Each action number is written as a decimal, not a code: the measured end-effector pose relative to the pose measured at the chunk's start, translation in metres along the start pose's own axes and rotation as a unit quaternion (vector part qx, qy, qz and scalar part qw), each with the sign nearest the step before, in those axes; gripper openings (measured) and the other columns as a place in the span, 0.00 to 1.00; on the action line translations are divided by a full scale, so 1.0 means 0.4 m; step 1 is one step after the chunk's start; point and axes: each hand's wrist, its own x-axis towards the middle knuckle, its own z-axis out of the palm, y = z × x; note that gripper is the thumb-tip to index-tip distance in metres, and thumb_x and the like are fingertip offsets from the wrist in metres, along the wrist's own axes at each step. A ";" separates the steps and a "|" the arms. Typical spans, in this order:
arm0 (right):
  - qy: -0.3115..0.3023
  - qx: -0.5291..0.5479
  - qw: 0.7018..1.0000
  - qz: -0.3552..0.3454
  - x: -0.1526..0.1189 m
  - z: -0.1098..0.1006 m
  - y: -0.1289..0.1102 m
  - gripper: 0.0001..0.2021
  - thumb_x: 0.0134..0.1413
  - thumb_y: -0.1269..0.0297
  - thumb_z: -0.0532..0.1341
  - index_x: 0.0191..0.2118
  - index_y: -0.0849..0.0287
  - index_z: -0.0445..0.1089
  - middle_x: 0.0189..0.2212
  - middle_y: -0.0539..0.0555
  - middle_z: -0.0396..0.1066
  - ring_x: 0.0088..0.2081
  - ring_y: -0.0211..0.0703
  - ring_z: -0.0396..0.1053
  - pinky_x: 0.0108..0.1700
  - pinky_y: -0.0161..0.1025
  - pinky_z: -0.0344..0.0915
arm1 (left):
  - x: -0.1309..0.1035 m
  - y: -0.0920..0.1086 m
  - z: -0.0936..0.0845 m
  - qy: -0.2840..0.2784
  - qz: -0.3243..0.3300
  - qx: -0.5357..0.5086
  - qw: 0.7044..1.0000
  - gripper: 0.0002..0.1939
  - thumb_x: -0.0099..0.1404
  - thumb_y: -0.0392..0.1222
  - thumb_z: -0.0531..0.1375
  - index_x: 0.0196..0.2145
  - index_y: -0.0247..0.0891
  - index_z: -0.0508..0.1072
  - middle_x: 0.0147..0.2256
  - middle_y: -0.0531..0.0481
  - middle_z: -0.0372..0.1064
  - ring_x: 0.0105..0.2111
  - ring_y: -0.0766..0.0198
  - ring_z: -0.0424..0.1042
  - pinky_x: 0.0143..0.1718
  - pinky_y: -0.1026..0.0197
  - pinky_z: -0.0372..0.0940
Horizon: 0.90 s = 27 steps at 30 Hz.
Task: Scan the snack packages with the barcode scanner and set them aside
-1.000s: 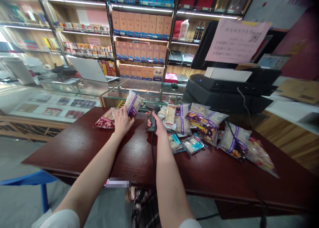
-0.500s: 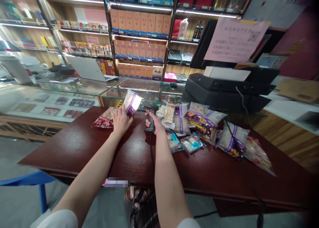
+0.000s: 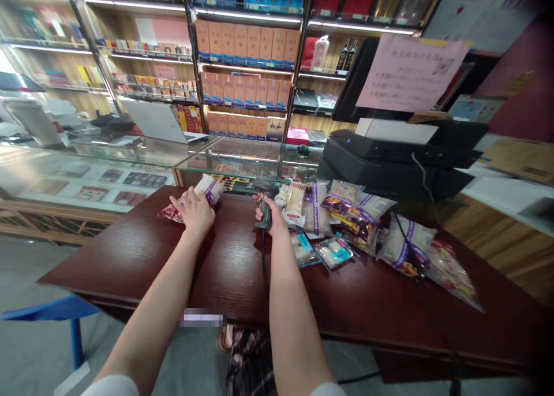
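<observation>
My left hand (image 3: 197, 212) is over the left part of the dark red table, its fingers spread. Beside and partly under it lies a clear food packet with a purple band (image 3: 212, 189), which the hand appears to touch. A red-printed snack bag (image 3: 173, 212) shows under the fingertips, mostly covered by the hand. In my right hand (image 3: 273, 216) is a black handheld barcode scanner (image 3: 265, 202), gripped by its handle and raised a little above the table. Its head faces left, and its cable runs down toward the table's near edge.
Several purple-banded food bags (image 3: 318, 211) crowd the table right of the scanner, with blue-labelled packets (image 3: 333, 251) in front. A black printer (image 3: 402, 153) and a glass display counter (image 3: 242, 153) stand behind. A blue chair (image 3: 52, 309) is at lower left.
My left hand has moved left and down, bringing the purple-banded packet from upright in the air down onto the red-printed bag. Its fingers have spread. The right hand keeps the scanner nearly still.
</observation>
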 end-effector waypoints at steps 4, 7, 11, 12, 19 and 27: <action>0.008 0.000 1.000 0.001 0.001 0.001 0.000 0.13 0.50 0.59 0.62 0.43 0.56 0.68 0.42 0.50 0.76 0.17 0.26 0.57 0.18 0.30 0.56 | -0.006 0.011 0.007 -0.011 0.052 -0.001 0.999 0.32 0.58 0.35 0.54 0.60 0.25 0.62 0.63 0.25 0.52 0.64 0.35 0.49 0.62 0.26 0.27; 0.005 0.001 1.000 0.001 0.000 0.001 -0.001 0.13 0.51 0.59 0.62 0.43 0.56 0.68 0.42 0.50 0.76 0.17 0.27 0.57 0.18 0.30 0.56 | -0.014 0.019 0.019 -0.055 0.140 -0.004 0.989 0.30 0.59 0.35 0.54 0.60 0.33 0.65 0.64 0.31 0.54 0.66 0.42 0.48 0.65 0.33 0.28; 0.002 -0.005 1.000 -0.001 0.001 -0.002 -0.003 0.13 0.52 0.58 0.61 0.43 0.55 0.68 0.42 0.50 0.75 0.17 0.27 0.57 0.19 0.30 0.56 | -0.018 0.012 0.055 -0.117 0.148 0.023 0.982 0.26 0.61 0.44 0.57 0.56 0.32 0.70 0.63 0.31 0.58 0.67 0.40 0.45 0.64 0.32 0.27; 0.001 -0.005 1.000 -0.003 0.002 -0.002 -0.004 0.13 0.52 0.58 0.61 0.43 0.55 0.67 0.42 0.50 0.76 0.17 0.27 0.57 0.18 0.30 0.56 | -0.018 0.008 0.065 -0.114 0.141 0.031 0.983 0.27 0.62 0.46 0.57 0.56 0.31 0.70 0.63 0.29 0.57 0.67 0.39 0.44 0.64 0.32 0.27; -0.011 -0.008 0.999 -0.037 -0.006 0.017 -0.036 0.13 0.53 0.58 0.59 0.43 0.57 0.67 0.43 0.54 0.76 0.17 0.29 0.56 0.18 0.32 0.55 | -0.014 0.015 0.084 -0.045 0.133 0.017 0.990 0.25 0.64 0.44 0.54 0.54 0.27 0.71 0.63 0.26 0.56 0.67 0.39 0.45 0.64 0.32 0.25; 0.026 -0.077 0.995 -0.057 -0.049 0.036 -0.104 0.16 0.49 0.54 0.63 0.42 0.57 0.67 0.36 0.51 0.75 0.17 0.29 0.56 0.18 0.32 0.56 | -0.052 0.075 0.057 -0.002 0.234 -0.097 0.967 0.25 0.69 0.41 0.47 0.59 0.32 0.67 0.61 0.35 0.62 0.66 0.49 0.53 0.67 0.40 0.26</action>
